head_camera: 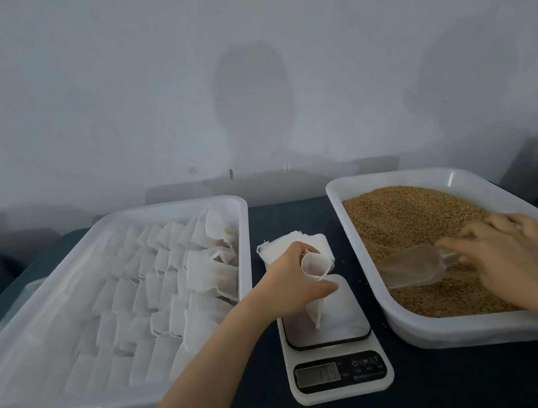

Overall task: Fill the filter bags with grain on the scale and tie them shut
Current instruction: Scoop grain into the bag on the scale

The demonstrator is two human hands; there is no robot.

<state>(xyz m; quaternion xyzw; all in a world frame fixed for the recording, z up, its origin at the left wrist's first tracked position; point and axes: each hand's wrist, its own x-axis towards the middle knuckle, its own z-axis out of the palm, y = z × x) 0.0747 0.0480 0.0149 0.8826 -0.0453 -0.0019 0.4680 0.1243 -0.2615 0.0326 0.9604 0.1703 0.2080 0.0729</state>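
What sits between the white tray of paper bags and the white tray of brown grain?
In the head view: a white digital scale, a stack of empty white filter bags behind it, and the left hand holding one open bag on it.

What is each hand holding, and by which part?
Left hand pinches a thin white filter bag at its open top rim; right hand holds a clear plastic scoop by its handle.

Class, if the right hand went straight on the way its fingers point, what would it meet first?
The clear scoop on the grain; blur hides whether the right hand touches its handle.
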